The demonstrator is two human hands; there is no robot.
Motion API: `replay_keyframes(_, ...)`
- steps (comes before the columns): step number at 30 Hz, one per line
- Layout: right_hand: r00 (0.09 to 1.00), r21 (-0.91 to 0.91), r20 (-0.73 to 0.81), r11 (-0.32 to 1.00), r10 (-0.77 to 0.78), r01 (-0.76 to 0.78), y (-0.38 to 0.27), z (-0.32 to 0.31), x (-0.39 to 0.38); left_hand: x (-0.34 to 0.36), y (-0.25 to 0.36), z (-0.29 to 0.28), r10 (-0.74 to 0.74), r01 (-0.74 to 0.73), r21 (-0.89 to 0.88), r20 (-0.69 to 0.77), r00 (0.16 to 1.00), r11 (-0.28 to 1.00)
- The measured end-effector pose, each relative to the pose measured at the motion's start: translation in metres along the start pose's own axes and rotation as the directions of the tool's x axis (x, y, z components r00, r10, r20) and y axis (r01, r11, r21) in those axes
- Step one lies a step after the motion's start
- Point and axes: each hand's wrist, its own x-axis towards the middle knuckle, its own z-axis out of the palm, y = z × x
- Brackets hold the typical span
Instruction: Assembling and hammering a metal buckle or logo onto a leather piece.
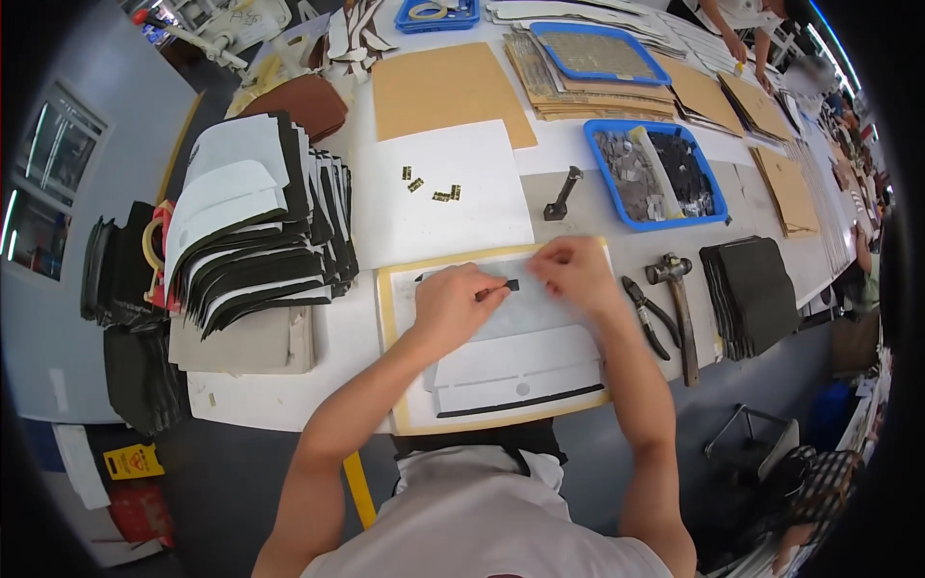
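My left hand [453, 303] pinches a small dark piece [511, 285] over a pale panel [520, 308] with a white flap [520, 371] and black lower edge. The panel lies on a white board with yellow taped edges [393, 376]. My right hand [570, 275] is just right of that piece, fingers curled and blurred by motion; whether it holds anything is unclear. Beyond the board, small gold-and-black metal pieces [441, 197] lie on white card [453, 231], beside an upright dark metal tool [562, 202]. A hammer [684, 318] and pliers [655, 323] rest at the right.
Layered black-and-white panels [251, 222] are piled left, black pieces [747, 294] right. A blue tray [715, 183] of small grey and black parts, brown card [443, 87] and more trays [597, 48] stand farther back. A co-worker's arm [732, 43] shows at top right.
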Motion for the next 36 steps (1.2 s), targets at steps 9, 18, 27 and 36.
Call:
replay_keyframes(9,0.814,-0.415,-0.276,0.828,-0.511,0.378,0.008,-0.014,0.043,-0.004,-0.005,0.003,0.057,-0.058,-0.008,-0.075,0.996,0.998)
replay_keyframes(18,0.808,-0.306,-0.255,0.837,-0.531,0.454,-0.020,0.015,-0.009,-0.006,-0.011,0.003,0.094,-0.097,-0.018,-0.102,0.990,0.995)
replay_keyframes(27,0.840,-0.366,-0.055,0.793,-0.540,0.486,-0.015,0.046,-0.029,-0.006,-0.009,-0.003,0.056,-0.063,-0.084,-0.076,0.996,0.994)
replay_keyframes(36,0.824,-0.410,-0.036,0.760,-0.566,0.505,-0.004,0.051,-0.028,-0.006,-0.010,-0.002,0.033,-0.036,-0.067,-0.045,0.998,0.997)
